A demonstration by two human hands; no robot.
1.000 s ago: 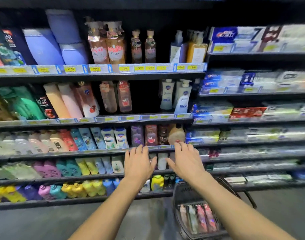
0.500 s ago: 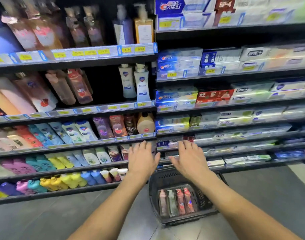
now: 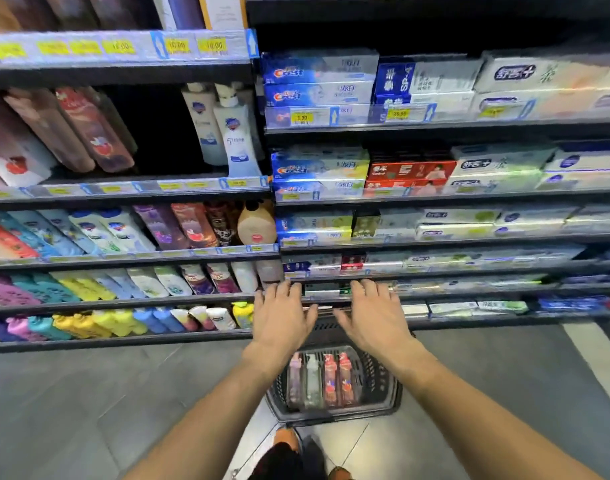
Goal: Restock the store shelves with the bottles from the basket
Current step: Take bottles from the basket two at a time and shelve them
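Both arms are reaching forward over a dark plastic shopping basket (image 3: 383, 382) that is sitting on the grey tiled floor (image 3: 89, 410) in front of the store shelves (image 3: 123, 199). The left hand (image 3: 282, 318) and the right hand (image 3: 374, 317) are hovering palm down, side by side, fingers spread apart and holding nothing. Four bottles (image 3: 319, 381) are lying in a row in the bottom of the basket: one pinkish, one pale, and two red-labelled, though the blur is making their labels unreadable. The hands are hanging above the basket's far rim, apart from the bottles. Body wash bottles (image 3: 99, 129) are leaning on the left shelves, and toothpaste boxes (image 3: 317, 81) are filling the right shelves.
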